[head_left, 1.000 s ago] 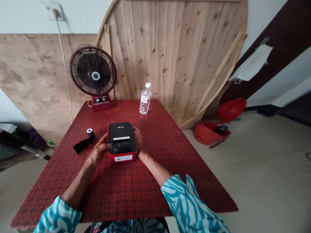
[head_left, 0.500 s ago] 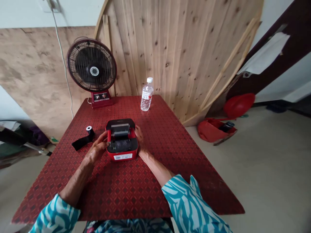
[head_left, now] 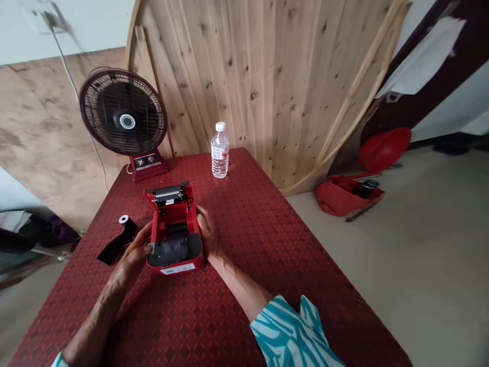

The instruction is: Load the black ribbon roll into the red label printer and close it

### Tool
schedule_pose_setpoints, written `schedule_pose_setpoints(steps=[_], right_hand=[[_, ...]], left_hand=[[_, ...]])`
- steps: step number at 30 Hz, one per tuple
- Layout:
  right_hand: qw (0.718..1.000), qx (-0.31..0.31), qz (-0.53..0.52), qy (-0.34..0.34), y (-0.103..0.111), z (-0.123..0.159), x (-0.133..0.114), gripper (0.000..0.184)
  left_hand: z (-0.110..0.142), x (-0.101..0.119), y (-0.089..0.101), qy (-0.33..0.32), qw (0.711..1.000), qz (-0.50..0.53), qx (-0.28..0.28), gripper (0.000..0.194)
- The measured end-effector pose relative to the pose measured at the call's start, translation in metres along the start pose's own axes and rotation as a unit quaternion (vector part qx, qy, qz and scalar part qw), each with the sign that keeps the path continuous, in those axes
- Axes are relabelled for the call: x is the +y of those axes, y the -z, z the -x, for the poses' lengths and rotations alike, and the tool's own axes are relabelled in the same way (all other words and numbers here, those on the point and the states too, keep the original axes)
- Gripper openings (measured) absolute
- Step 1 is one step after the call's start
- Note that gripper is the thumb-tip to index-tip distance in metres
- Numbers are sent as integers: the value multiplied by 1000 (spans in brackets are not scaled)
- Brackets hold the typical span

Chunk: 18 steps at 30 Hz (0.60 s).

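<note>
A red and black label printer (head_left: 174, 265) sits on the table with its lid (head_left: 168, 194) tilted up at the back and its red inside showing. My left hand (head_left: 132, 257) grips the left side, thumb on the front left corner of the black top. Against the right side, my right hand (head_left: 208, 232) holds the body, some of its fingers hidden behind it. A dark sheet lies over the black front part. Left of the printer is a roll of black ribbon (head_left: 124, 235) with a white core, its loose end spread flat on the tabletop.
A clear water bottle (head_left: 220, 153) and a dark red fan (head_left: 128, 120) stand at the far side of the red patterned table (head_left: 248, 285). Wooden boards (head_left: 263, 66) lean behind. On the floor at right lies a red container (head_left: 334, 198).
The printer's lid has swung up and back, exposing the inside. Both hands stay on the printer. The whole view has tilted and shifted somewhat.
</note>
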State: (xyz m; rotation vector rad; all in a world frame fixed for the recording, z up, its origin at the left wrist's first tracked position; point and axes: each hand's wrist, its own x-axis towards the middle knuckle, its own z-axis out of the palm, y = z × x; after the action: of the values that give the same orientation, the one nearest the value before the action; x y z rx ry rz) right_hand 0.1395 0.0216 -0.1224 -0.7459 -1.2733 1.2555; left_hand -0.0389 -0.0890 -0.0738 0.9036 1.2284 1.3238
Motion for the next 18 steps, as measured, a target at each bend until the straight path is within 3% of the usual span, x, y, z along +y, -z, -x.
schedule_pose_setpoints(steps=[6,11,14,18], right_hand=[[1000,2,13,25,-1,-1,0,37],[1000,-3,-2,8,0,-1,2,38],[1000,0,-11,6,-1,-1,3,38],[1000,5,-16,12,-2,-3,4,38]], left_hand=[[5,8,0,-44,995,-80,38,72],[13,41,-19,-107,959,-233,121,58],[4,66,-35,-158,924,-344,59,35],[-27,78,-48,-161,851,-491,-93,19]])
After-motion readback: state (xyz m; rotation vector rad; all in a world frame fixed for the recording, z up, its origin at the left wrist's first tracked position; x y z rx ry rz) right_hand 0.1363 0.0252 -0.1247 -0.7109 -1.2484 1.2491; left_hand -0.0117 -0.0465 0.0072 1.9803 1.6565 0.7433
